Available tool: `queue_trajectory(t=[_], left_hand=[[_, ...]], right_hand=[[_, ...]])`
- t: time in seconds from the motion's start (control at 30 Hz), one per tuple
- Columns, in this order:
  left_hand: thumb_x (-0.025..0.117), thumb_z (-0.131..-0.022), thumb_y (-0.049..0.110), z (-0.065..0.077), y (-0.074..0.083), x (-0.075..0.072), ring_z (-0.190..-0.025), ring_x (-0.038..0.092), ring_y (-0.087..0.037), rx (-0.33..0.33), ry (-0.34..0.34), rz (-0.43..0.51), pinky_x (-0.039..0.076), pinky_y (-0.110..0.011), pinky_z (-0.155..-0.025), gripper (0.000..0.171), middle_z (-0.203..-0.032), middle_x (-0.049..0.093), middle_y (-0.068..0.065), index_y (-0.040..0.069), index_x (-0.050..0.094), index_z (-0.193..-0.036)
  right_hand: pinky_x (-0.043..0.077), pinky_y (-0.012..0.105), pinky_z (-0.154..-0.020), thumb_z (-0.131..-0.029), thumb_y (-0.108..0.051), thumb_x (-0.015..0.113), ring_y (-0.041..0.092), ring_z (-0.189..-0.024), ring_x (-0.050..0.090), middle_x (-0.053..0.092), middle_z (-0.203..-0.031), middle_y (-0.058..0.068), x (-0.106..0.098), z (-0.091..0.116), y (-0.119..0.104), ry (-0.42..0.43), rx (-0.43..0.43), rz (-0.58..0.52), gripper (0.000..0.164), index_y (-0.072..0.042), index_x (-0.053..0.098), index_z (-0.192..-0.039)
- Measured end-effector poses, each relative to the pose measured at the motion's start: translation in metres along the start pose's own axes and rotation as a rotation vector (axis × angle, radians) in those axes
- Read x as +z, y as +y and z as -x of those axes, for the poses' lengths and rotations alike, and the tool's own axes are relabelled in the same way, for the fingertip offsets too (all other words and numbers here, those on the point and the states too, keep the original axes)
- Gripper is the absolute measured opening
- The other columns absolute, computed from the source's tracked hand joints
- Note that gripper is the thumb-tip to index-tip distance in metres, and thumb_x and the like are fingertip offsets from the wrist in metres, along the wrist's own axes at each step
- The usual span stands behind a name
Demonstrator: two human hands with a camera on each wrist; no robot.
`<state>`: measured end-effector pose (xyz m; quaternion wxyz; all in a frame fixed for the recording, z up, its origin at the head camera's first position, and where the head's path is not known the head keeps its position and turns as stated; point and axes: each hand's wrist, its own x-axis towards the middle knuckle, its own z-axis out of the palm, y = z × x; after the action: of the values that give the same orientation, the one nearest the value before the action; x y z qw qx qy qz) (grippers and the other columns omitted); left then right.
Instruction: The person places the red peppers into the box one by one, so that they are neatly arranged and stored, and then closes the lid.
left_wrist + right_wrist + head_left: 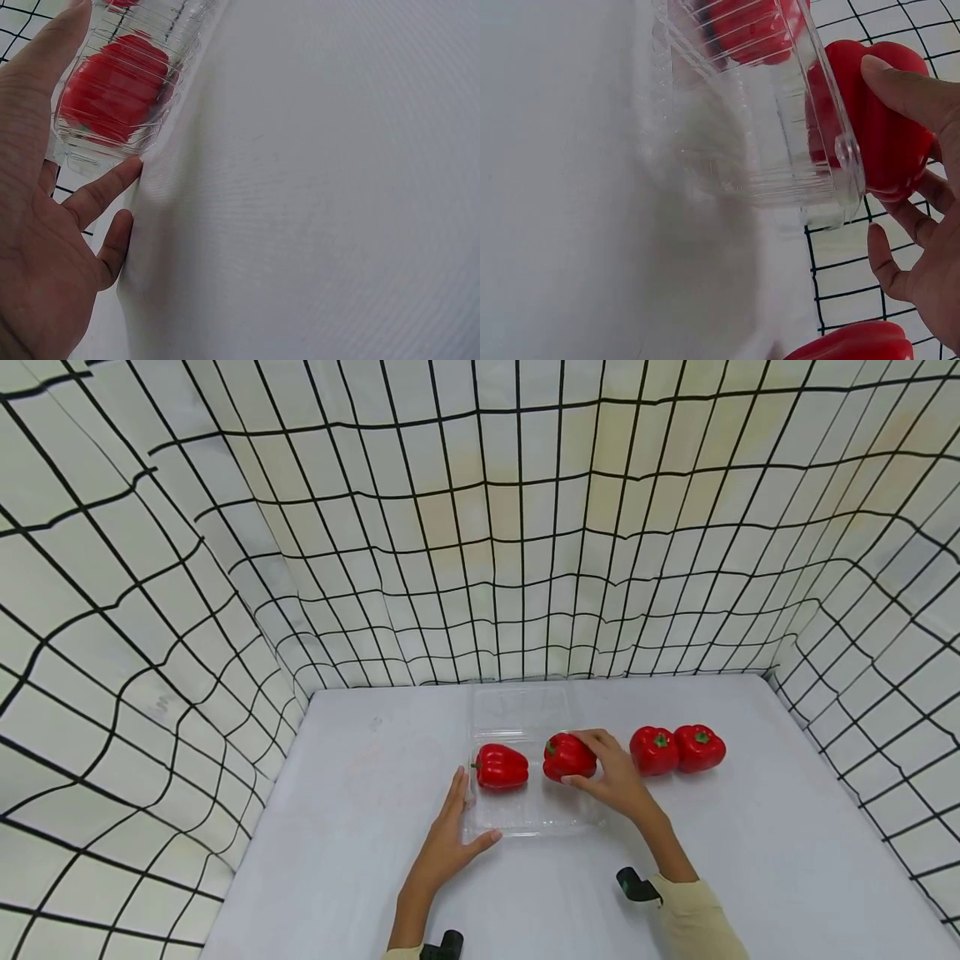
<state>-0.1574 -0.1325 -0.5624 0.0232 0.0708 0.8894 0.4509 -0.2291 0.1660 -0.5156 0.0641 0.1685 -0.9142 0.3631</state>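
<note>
My right hand (621, 783) holds a red bell pepper (564, 760) between thumb and fingers, over the right part of a clear plastic clamshell container (528, 820). In the right wrist view, that pepper (885, 112) overlaps the container's rim, with its lower part seen through the clear wall. Another red bell pepper (502, 767) lies on its side in the left part of the container, its green stem pointing left. My left hand (441, 856) rests at the container's left side, fingers extended along the wall and thumb apart near the front corner.
Two more red bell peppers, one (654, 751) beside the other (701, 748), stand to the right of the container. The container's clear lid (521, 706) lies back toward the rear edge. Black netting over white sheeting (517, 552) encloses the white table (360, 793) at the back and sides.
</note>
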Motion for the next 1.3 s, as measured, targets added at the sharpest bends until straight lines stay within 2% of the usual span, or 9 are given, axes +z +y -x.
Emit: queue_trajectory(t=[0.17,0.3,0.43,0.9,1.17,1.3], left_hand=[[0.076,-0.078,0.051,0.001,0.000,0.000,-0.143,0.039,-0.031,-0.009,0.003,0.006,0.040,-0.054,-0.108,0.106,-0.166,0.008,0.008,0.026,0.012,-0.158],[0.076,-0.079,0.049,0.000,0.000,0.000,-0.141,0.041,-0.032,-0.002,0.004,0.011,0.041,-0.054,-0.108,0.105,-0.166,0.008,0.006,0.024,0.012,-0.158],[0.075,-0.079,0.049,0.001,0.000,0.000,-0.141,0.041,-0.033,0.005,0.002,0.017,0.040,-0.054,-0.108,0.105,-0.166,0.008,0.004,0.023,0.012,-0.158],[0.075,-0.080,0.049,0.001,0.001,0.000,-0.141,0.042,-0.031,-0.005,-0.005,0.008,0.039,-0.055,-0.110,0.105,-0.166,0.007,0.008,0.026,0.010,-0.158],[0.076,-0.080,0.046,0.000,0.002,0.000,-0.139,0.044,-0.032,-0.001,0.005,0.009,0.040,-0.056,-0.108,0.104,-0.166,0.008,0.006,0.025,0.011,-0.158],[0.076,-0.080,0.046,0.000,0.001,0.001,-0.140,0.043,-0.032,-0.008,0.001,0.011,0.039,-0.055,-0.109,0.104,-0.166,0.008,0.007,0.026,0.011,-0.158]], right_hand=[[0.055,0.053,-0.089,-0.071,-0.033,0.087,0.031,-0.122,0.051,0.056,-0.132,0.011,0.004,-0.006,-0.005,-0.015,-0.036,0.172,0.077,-0.017,0.053,-0.139],[0.053,0.052,-0.087,-0.070,-0.036,0.087,0.030,-0.120,0.051,0.058,-0.131,0.009,0.010,-0.010,-0.005,-0.035,-0.046,0.243,0.078,-0.017,0.054,-0.138],[0.052,0.052,-0.086,-0.070,-0.035,0.087,0.030,-0.120,0.050,0.060,-0.130,0.009,0.017,-0.011,-0.003,-0.056,-0.028,0.269,0.077,-0.016,0.055,-0.138],[0.050,0.051,-0.089,-0.072,-0.030,0.087,0.029,-0.123,0.045,0.057,-0.135,0.009,0.030,-0.013,0.000,-0.078,0.029,0.233,0.075,-0.017,0.053,-0.138],[0.049,0.052,-0.092,-0.073,-0.027,0.086,0.032,-0.131,0.041,0.049,-0.143,0.011,0.027,-0.011,0.001,-0.099,0.044,0.173,0.081,-0.015,0.047,-0.144],[0.049,0.053,-0.095,-0.076,-0.029,0.084,0.033,-0.133,0.040,0.049,-0.143,0.012,0.026,-0.007,0.001,-0.101,0.047,0.146,0.078,-0.014,0.048,-0.143]])
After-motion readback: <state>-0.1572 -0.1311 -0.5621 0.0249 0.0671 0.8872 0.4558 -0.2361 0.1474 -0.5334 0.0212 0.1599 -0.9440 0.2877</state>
